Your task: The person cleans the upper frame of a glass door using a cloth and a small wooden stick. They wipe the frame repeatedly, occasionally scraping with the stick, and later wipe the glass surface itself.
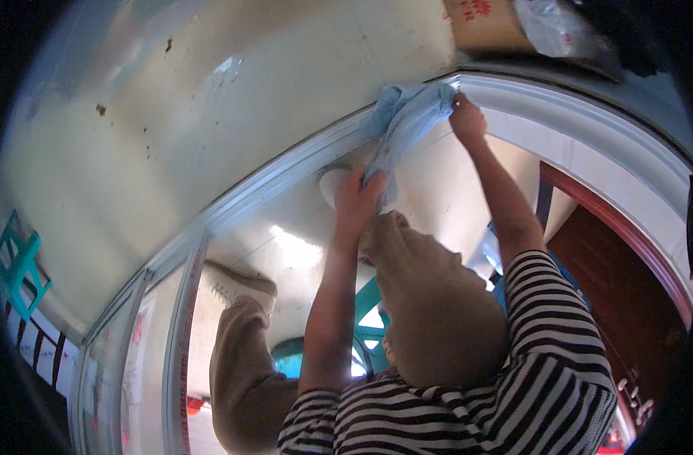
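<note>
A light-blue cloth (410, 118) lies bunched over the grooved white metal sill track (289, 170) of a sliding door, near its corner with the side frame. Its upper right end is gripped by my right hand (468, 118), close to that corner. My left hand (357, 199) holds the cloth's lower end, which hangs toward me over the near floor. Between the two hands the cloth stretches in loose folds. My right fingertips are partly hidden by the hand itself.
Sliding glass door panels (178, 341) stand at the left. A green plastic stool (25, 273) is beyond the sill, near a dark railing (39, 352). A cardboard box (482, 25) and a plastic bag (551, 25) are at upper right. A brown door (613, 284) is at right.
</note>
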A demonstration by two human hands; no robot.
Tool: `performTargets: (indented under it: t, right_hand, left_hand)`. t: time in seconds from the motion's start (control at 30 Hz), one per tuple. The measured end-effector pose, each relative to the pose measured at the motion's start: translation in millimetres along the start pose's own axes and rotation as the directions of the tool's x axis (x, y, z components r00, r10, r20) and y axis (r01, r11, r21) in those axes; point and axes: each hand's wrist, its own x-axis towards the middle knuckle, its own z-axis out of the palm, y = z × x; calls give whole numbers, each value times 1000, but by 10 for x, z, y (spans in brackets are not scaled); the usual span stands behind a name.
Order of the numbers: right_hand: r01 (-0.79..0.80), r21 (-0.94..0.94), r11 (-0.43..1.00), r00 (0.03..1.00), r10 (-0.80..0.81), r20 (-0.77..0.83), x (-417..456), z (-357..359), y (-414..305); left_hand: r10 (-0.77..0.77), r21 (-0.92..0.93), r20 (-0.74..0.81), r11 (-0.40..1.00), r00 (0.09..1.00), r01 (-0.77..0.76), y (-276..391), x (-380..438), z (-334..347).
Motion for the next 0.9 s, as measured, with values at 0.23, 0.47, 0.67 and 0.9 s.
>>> performTargets:
  t: [0.23,0.47,0.67,0.9]
  right_hand:
    - [575,-28,817,792,-548,270,-183,-220,-566]
    - [781,175,599,530,-785,320,-530,-11,-1402]
    - [766,537,354,321,-934,159,-1339,725,-2497]
    - [-540,718,440,-114,-883,455,-1569,-215,-2316]
  left_hand:
    - [94,172,-452,985,887,-17,-303,-39,-1048]
    - [410,700,-696,571,590,429,-465,-63,-1793]
    - [277,504,-743,831,609,238,-804,164,-1862]
    - [225,-799,-128,554,966,-234,-186,-706,-2432]
